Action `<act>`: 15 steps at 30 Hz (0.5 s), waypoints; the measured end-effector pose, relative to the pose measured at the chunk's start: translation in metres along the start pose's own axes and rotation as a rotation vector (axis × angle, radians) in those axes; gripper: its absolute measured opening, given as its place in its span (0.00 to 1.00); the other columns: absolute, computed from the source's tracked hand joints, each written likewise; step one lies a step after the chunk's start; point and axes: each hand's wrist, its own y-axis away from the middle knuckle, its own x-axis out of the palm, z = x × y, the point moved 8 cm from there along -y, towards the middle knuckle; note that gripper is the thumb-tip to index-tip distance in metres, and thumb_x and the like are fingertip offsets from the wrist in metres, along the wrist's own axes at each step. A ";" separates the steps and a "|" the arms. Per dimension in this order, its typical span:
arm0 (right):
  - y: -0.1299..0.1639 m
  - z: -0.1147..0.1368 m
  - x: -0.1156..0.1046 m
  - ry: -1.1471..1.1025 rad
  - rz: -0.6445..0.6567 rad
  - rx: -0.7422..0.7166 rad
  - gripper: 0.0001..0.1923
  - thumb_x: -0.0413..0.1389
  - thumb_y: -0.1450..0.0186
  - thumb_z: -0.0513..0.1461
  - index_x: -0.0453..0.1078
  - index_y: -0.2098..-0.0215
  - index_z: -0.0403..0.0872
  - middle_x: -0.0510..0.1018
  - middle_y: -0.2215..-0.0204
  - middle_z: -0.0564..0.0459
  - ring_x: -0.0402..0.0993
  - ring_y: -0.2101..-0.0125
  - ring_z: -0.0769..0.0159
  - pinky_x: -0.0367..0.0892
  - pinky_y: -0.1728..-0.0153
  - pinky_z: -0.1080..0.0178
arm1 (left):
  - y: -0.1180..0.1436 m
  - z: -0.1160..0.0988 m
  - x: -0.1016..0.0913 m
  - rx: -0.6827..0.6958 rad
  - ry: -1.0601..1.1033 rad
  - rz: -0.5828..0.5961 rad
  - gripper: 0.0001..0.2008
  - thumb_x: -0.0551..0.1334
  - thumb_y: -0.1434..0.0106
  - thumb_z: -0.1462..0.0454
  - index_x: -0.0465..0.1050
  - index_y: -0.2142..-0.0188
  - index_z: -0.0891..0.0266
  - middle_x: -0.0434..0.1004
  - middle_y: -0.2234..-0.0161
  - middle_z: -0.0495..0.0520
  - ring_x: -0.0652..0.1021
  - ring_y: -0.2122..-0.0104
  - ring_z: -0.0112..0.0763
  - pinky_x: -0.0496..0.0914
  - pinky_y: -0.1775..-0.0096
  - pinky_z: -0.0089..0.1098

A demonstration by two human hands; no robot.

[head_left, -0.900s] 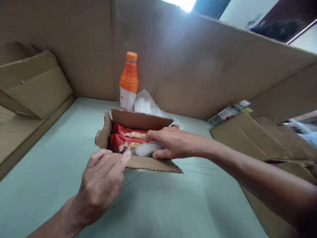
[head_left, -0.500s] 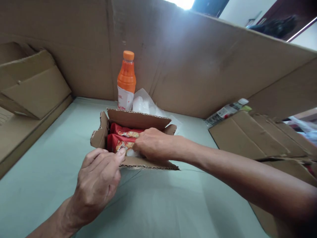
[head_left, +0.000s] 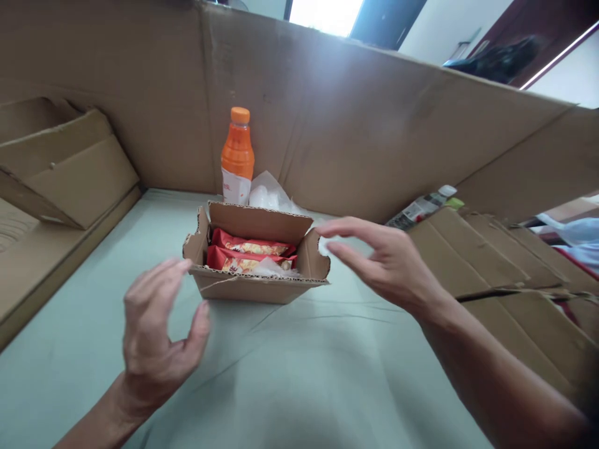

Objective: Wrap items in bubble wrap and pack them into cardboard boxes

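Observation:
A small open cardboard box [head_left: 248, 292] sits on the pale green surface with its flaps raised. Inside lie red snack packets [head_left: 253, 246] and a piece of clear plastic wrap [head_left: 274, 267]. My left hand [head_left: 161, 330] is at the box's front left corner, fingers curved and thumb apart, holding nothing. At the right end of the box is my right hand [head_left: 381, 259], thumb and fingers spread; its fingertips are close to the right flap, and I cannot tell if they touch it.
Behind the box stands an orange drink bottle [head_left: 238, 156] beside white plastic packaging [head_left: 269, 193]. Cardboard walls [head_left: 346, 137] enclose the surface. A cardboard box [head_left: 79, 171] is at the left; folded cardboard [head_left: 472, 252] and a clear bottle [head_left: 421, 207] lie at the right.
My right hand has come out of the box and moved right, its fingers opening. My left hand has let go of the front edge and drawn left. The front flap now hangs outward.

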 end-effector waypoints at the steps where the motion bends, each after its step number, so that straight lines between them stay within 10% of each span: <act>1: 0.019 -0.018 -0.008 -0.027 -0.101 0.087 0.10 0.55 0.30 0.43 0.78 0.57 0.50 0.84 0.58 0.51 0.79 0.57 0.62 0.72 0.58 0.62 | 0.007 0.015 -0.002 -0.117 0.048 -0.010 0.40 0.69 0.41 0.69 0.58 0.32 0.54 0.69 0.38 0.59 0.70 0.37 0.48 0.64 0.36 0.53; 5: 0.081 -0.064 0.047 -0.193 -0.075 0.286 0.16 0.58 0.34 0.46 0.75 0.51 0.49 0.83 0.58 0.48 0.80 0.60 0.59 0.75 0.59 0.58 | 0.044 0.079 0.025 -0.613 0.397 0.092 0.37 0.68 0.39 0.59 0.57 0.32 0.51 0.61 0.31 0.58 0.67 0.35 0.48 0.64 0.35 0.52; 9: 0.080 -0.066 0.130 -0.350 0.017 0.339 0.28 0.61 0.39 0.47 0.68 0.43 0.47 0.80 0.50 0.43 0.78 0.57 0.56 0.76 0.58 0.55 | 0.059 0.106 0.070 -0.840 0.645 0.215 0.33 0.70 0.43 0.51 0.67 0.41 0.59 0.70 0.39 0.62 0.69 0.36 0.50 0.66 0.37 0.49; 15: 0.097 -0.106 0.107 -0.407 -0.162 0.472 0.21 0.59 0.40 0.51 0.71 0.55 0.46 0.82 0.59 0.43 0.78 0.67 0.58 0.73 0.70 0.59 | 0.056 0.055 0.117 -0.839 0.740 0.227 0.33 0.69 0.42 0.51 0.66 0.42 0.62 0.74 0.43 0.64 0.76 0.44 0.46 0.73 0.44 0.44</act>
